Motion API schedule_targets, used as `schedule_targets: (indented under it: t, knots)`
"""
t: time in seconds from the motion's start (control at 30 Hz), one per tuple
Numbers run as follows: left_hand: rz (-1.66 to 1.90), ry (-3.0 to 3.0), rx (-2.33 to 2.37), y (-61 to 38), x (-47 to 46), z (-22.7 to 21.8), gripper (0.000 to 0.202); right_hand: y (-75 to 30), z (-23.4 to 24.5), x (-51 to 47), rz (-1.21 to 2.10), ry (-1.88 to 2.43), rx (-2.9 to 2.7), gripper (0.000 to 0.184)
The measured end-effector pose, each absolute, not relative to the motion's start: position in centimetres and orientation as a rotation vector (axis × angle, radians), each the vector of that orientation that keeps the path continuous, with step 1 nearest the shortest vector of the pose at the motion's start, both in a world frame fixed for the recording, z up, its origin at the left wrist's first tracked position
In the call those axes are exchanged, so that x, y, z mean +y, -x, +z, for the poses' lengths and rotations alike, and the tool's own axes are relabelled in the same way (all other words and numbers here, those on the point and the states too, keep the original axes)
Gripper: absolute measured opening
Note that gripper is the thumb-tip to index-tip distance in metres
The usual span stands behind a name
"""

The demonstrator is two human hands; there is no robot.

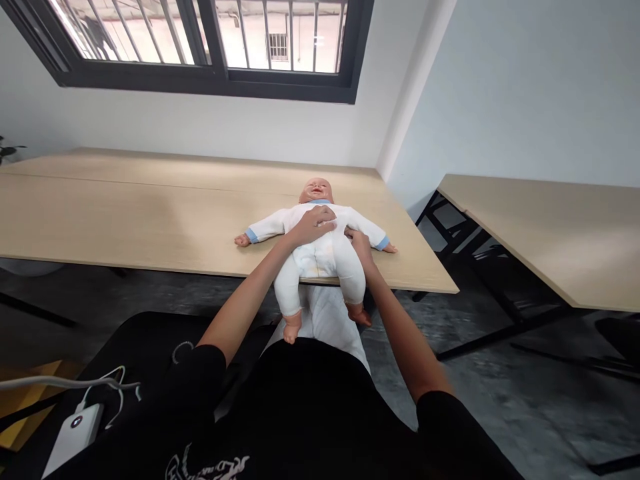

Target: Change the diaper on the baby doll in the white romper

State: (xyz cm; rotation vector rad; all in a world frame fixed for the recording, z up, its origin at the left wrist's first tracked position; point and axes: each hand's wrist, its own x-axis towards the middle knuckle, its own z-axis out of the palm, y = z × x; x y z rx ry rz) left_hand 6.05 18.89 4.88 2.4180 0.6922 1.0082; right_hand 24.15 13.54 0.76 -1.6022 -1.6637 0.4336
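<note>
A baby doll (320, 257) in a white romper with blue cuffs lies on its back at the near edge of a long wooden table (150, 213). Its legs hang over the edge. My left hand (314, 225) rests flat on the doll's chest, fingers stretched out. At the doll's side, by its hip, my right hand (358, 241) touches the romper. Its fingers seem curled into the cloth, though they are partly hidden.
A second wooden table (540, 227) stands to the right, with a gap and black table legs (480, 267) between. A white power bank (73, 437) with cables lies at the lower left. A window (210, 40) is above the wall.
</note>
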Motion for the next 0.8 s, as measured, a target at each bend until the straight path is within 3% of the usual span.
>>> schedule_targets:
  t: [0.47,0.8]
  knots:
    - [1.027,-2.394,0.715,-5.7,18.6,5.2,0.023,-25.3,-0.3,12.2,0.381,1.605,-1.501,0.026]
    - [0.8,-2.508,0.598,-7.1,16.5,6.3,0.021,-24.4,1.4,14.5,0.38,1.711,-1.677,0.012]
